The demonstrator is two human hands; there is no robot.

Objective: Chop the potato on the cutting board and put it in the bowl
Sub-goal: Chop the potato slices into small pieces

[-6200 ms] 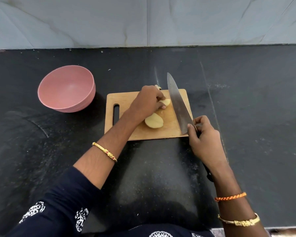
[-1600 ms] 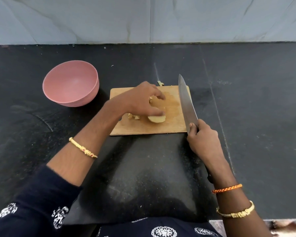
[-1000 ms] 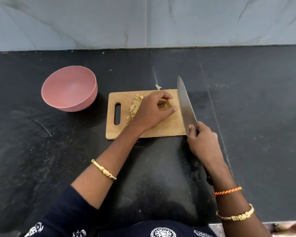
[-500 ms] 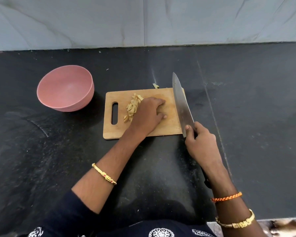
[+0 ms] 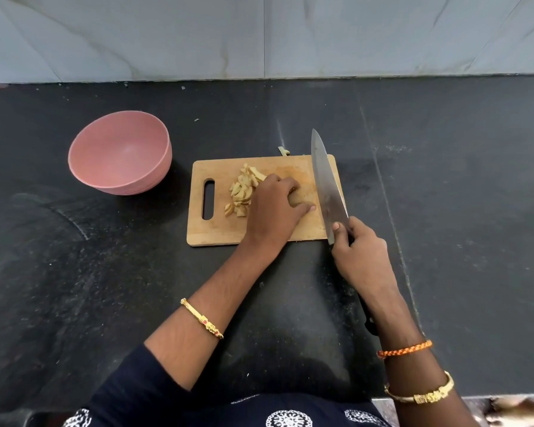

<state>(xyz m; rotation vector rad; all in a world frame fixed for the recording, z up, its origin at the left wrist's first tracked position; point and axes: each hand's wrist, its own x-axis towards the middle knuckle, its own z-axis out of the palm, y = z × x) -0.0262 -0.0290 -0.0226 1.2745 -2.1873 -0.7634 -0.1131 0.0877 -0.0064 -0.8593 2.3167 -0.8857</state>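
Head view: on the rectangular wooden cutting board [image 5: 216, 232], pale chopped potato pieces [image 5: 242, 192] lie heaped at 9 o'clock of the left hand [image 5: 275, 208], fingers curled over the board; whether they hold anything I cannot tell. The right hand [image 5: 358, 254] grips the steel knife [image 5: 326, 180]. The round matte pink bowl [image 5: 121, 152] sits at 10 o'clock, apart.

Soft even light, sharp focus, edges bowed
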